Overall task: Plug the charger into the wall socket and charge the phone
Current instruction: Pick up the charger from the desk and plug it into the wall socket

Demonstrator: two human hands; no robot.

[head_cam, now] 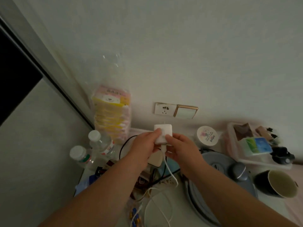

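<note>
Holding the white charger (163, 134) in both hands' closed grip below the wall socket (165, 108); bottles (100, 141) stand left.

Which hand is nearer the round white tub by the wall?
Right. The right hand grips the charger just left of the round white tub; the left hand is farther left, on the charger's other side.

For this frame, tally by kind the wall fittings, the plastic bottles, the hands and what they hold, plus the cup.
Wall socket: 1
Wall switch: 1
Clear plastic bottles with white caps: 2
Hands, left hand and right hand: 2
White charger, held in both hands below the socket: 1
Dark cup: 1
Total: 8
</note>
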